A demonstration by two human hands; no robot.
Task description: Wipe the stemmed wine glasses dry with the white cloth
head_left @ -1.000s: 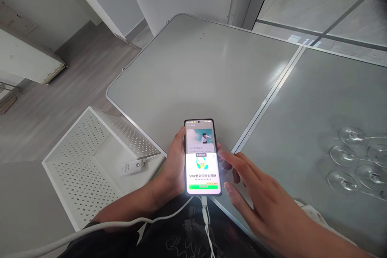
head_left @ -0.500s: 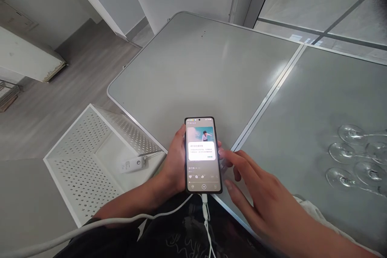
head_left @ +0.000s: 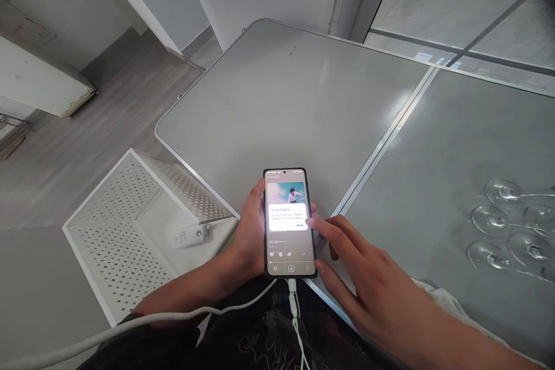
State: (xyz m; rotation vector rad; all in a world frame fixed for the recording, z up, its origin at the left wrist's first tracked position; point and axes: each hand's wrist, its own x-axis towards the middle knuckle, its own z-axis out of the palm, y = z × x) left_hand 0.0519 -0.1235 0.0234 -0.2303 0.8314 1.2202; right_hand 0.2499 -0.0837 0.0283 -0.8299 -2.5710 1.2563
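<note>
phone (head_left: pixel 288 245) at grey table (head_left: pixel 277 104) | stemmed glasses (head_left: pixel 491 256) lying atop | plank floor (head_left: pixel 119 107)

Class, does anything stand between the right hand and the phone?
Nothing visible does: the right hand has its index fingertip at the right edge of the phone. The left hand holds the opposite side; a white cable leaves the bottom, clear of that fingertip.

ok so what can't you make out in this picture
All in the head view:
- Fine print on the phone: too small to read.
- Part of the left hand: hidden behind the phone.
- Some of the clear glasses: cut off by the right edge.
- Far end of the thick white cable: runs out of frame.
- Lettering on the white gadget: too small.
</note>
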